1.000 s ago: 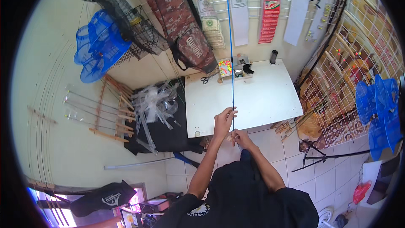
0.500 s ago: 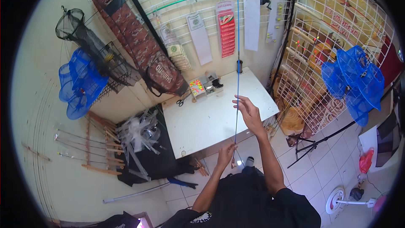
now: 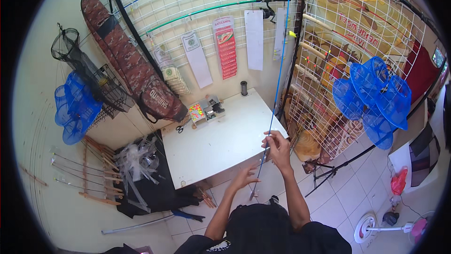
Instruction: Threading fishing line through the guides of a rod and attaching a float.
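A slim blue fishing rod (image 3: 277, 89) stands slanted in front of me, its upper part running past the top of the view. My right hand (image 3: 278, 150) is closed on it, fingertips pinching the shaft near the table's right front corner. Below and to the left, my left hand (image 3: 245, 178) has its fingers spread beside the dark lower end of the rod. Whether those fingers still brush the shaft is hard to see. A small yellow float (image 3: 292, 34) hangs just right of the rod's upper part.
Before me is a white table (image 3: 216, 148) with a spool (image 3: 244, 88), scissors (image 3: 179, 129) and a box of bright beads (image 3: 197, 112). Wire racks carry rods, a camouflage rod bag (image 3: 131, 61) and blue mesh traps (image 3: 376, 94). A fan (image 3: 366, 228) stands at lower right.
My left hand has let go of the rod's lower end and spread its fingers. My right fingers have closed on the shaft. The rod leans further right, and the view has shifted.
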A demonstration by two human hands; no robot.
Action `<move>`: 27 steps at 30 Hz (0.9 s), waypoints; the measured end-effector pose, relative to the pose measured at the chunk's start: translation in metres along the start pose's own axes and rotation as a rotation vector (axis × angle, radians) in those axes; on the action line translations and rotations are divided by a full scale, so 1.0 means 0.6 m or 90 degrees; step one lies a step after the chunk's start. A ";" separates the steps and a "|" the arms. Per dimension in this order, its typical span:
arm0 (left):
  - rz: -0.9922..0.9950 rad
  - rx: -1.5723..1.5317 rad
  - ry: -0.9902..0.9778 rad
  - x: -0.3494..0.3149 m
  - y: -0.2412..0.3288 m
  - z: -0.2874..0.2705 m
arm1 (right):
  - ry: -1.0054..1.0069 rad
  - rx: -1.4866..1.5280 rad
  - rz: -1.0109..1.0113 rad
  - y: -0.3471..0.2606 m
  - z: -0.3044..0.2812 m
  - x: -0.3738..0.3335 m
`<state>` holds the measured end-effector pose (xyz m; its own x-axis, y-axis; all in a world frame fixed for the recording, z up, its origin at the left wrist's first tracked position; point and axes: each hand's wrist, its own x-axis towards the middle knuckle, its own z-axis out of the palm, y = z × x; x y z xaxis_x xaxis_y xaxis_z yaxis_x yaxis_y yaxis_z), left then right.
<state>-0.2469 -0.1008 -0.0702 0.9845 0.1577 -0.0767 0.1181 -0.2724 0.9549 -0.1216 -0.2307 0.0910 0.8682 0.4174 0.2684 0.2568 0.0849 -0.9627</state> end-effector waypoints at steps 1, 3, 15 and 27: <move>0.072 -0.011 0.007 0.012 0.007 -0.011 | -0.009 0.016 0.026 0.014 -0.008 -0.004; 0.057 0.060 0.026 0.054 0.125 -0.040 | 0.001 0.018 0.040 0.039 -0.037 -0.014; 0.292 -0.126 0.205 0.197 0.436 0.018 | -0.025 -0.113 0.006 0.206 -0.141 -0.079; 0.163 -0.320 0.132 0.297 0.381 0.171 | -0.003 -0.197 0.066 0.233 -0.270 -0.052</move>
<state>-0.0313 -0.2325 0.1052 0.9221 0.3415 0.1821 -0.2443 0.1488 0.9582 -0.0443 -0.3783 -0.0466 0.8946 0.4137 0.1690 0.2849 -0.2365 -0.9289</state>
